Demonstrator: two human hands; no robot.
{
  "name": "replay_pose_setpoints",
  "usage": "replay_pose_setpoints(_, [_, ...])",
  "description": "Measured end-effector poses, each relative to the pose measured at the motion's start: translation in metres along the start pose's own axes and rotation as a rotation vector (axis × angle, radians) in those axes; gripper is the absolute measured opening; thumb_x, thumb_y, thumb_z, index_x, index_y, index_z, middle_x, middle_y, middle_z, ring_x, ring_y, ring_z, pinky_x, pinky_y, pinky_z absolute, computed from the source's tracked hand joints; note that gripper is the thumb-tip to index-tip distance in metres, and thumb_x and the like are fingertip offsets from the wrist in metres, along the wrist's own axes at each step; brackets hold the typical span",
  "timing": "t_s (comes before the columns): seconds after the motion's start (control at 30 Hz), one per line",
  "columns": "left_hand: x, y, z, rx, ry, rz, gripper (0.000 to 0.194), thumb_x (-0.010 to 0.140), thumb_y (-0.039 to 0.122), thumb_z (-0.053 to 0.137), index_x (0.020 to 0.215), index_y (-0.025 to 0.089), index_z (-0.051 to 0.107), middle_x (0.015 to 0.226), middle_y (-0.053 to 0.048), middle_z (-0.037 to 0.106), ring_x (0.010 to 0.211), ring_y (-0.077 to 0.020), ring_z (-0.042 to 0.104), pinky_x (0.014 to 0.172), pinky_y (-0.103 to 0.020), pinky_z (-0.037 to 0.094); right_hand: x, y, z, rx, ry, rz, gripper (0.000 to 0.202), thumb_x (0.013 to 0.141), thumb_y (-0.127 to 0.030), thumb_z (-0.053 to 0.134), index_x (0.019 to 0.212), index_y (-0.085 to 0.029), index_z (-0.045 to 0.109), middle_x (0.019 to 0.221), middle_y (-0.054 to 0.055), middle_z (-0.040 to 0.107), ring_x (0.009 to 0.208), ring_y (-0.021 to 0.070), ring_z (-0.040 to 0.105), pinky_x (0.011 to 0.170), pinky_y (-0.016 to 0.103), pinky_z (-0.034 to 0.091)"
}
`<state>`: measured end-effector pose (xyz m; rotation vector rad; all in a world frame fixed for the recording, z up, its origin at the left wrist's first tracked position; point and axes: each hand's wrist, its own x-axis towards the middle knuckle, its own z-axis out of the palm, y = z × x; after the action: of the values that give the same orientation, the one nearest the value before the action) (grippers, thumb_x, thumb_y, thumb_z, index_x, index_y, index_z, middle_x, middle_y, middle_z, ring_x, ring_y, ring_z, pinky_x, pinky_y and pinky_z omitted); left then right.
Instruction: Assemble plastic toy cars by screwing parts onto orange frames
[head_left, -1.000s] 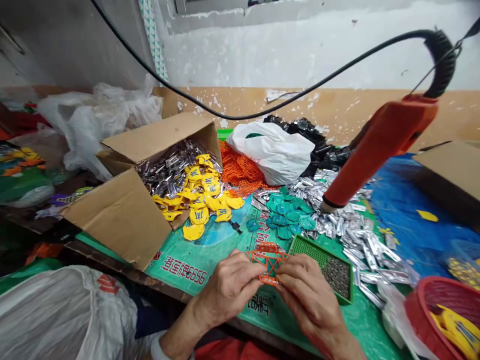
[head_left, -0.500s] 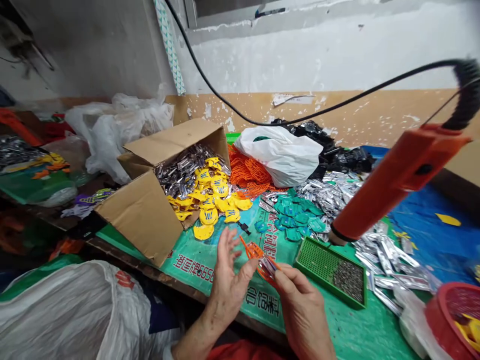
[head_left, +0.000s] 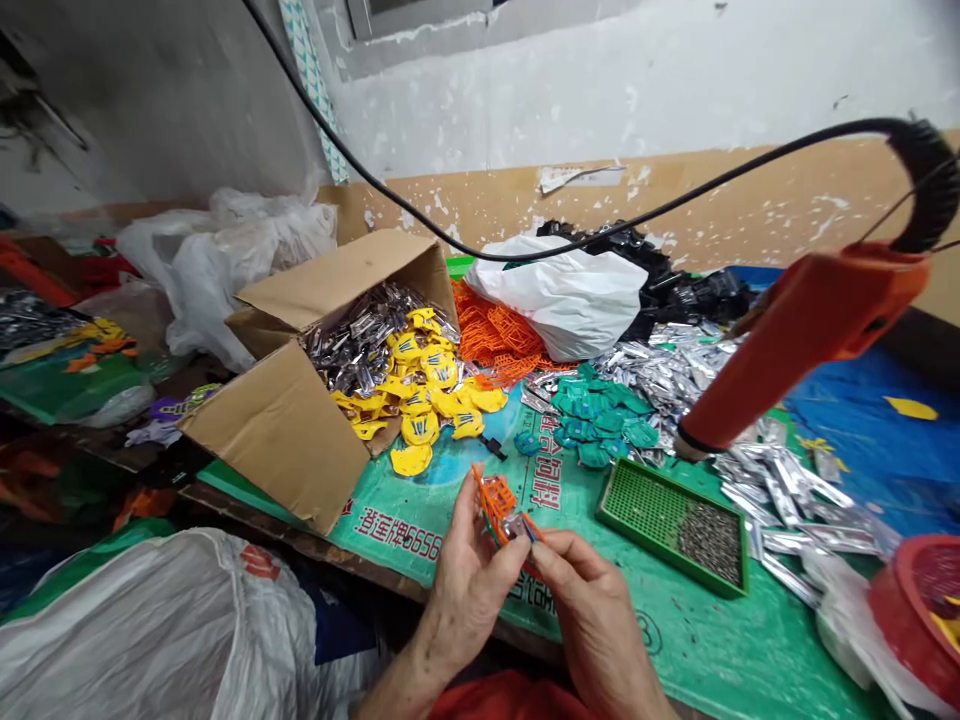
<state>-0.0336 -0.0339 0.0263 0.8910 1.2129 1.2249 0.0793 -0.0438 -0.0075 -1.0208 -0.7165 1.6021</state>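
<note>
Between my two hands is an orange plastic frame-like part (head_left: 496,494) with a shiny silvery piece (head_left: 517,524) set against it. My left hand (head_left: 471,580) wraps round its left side, thumb pressed on the silvery piece. With thumb and fingertips, my right hand (head_left: 585,600) pinches the lower right end. Both hands are just above the green printed sheet (head_left: 405,530) near the table's front edge. Green teal plastic parts (head_left: 600,415) and yellow plastic parts (head_left: 420,425) lie in piles beyond. The fingers hide much of the held part's lower end.
An orange-red power screwdriver (head_left: 795,350) hangs on a cable at right, over silvery strips (head_left: 780,500). Below it lies a green tray (head_left: 675,530) of small screws. A tipped cardboard box (head_left: 277,430) spills parts at left. A red basket (head_left: 911,610) stands at right.
My left fingers, spread before, have closed round the orange part. Both hands are now closer together on it. The view has shifted slightly and the hanging screwdriver has swung a little.
</note>
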Motion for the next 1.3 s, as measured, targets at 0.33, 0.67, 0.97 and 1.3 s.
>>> replay_pose_setpoints(0.33, [0.000, 0.001, -0.005, 0.280, 0.068, 0.044, 0.068, 0.075, 0.031, 0.066, 0.136, 0.016, 0.039, 0.130, -0.011, 0.055, 0.119, -0.0272, 0.051, 0.103, -0.039, 0.038, -0.004, -0.012, 0.004, -0.060, -0.009, -0.039, 0.025, 0.072, -0.040, 0.073, 0.088, -0.022, 0.070, 0.084, 0.001, 0.069, 0.076, 0.0135, 0.061, 0.067, 0.021, 0.048])
replay_pose_setpoints(0.67, [0.002, -0.004, -0.006, 0.063, -0.077, -0.023, 0.066, 0.079, 0.031, 0.064, 0.140, 0.019, 0.040, 0.135, -0.009, 0.055, 0.124, -0.0271, 0.048, 0.105, -0.036, 0.036, -0.003, -0.022, -0.001, -0.257, -0.057, -0.242, 0.015, 0.081, -0.032, 0.064, 0.090, -0.022, 0.071, 0.087, 0.003, 0.071, 0.078, 0.0156, 0.065, 0.070, 0.024, 0.053])
replay_pose_setpoints(0.97, [0.005, -0.027, 0.002, -0.313, -0.167, -0.004, 0.063, 0.083, 0.051, 0.058, 0.135, 0.019, 0.048, 0.131, -0.010, 0.059, 0.126, -0.0295, 0.048, 0.109, -0.042, 0.032, 0.001, -0.021, -0.007, -0.862, -0.181, -1.038, 0.028, 0.083, -0.006, 0.054, 0.108, -0.017, 0.062, 0.085, 0.007, 0.066, 0.077, 0.0157, 0.061, 0.066, 0.028, 0.052])
replay_pose_setpoints(1.3, [0.008, -0.019, 0.014, -0.648, -0.139, -0.181, 0.069, 0.079, 0.051, 0.056, 0.139, 0.023, 0.041, 0.119, -0.009, 0.065, 0.112, -0.0302, 0.058, 0.101, -0.047, 0.040, 0.001, -0.015, -0.009, -1.187, -0.170, -1.417, 0.029, 0.082, -0.009, 0.051, 0.109, -0.007, 0.062, 0.085, 0.015, 0.071, 0.082, 0.0231, 0.062, 0.068, 0.037, 0.050])
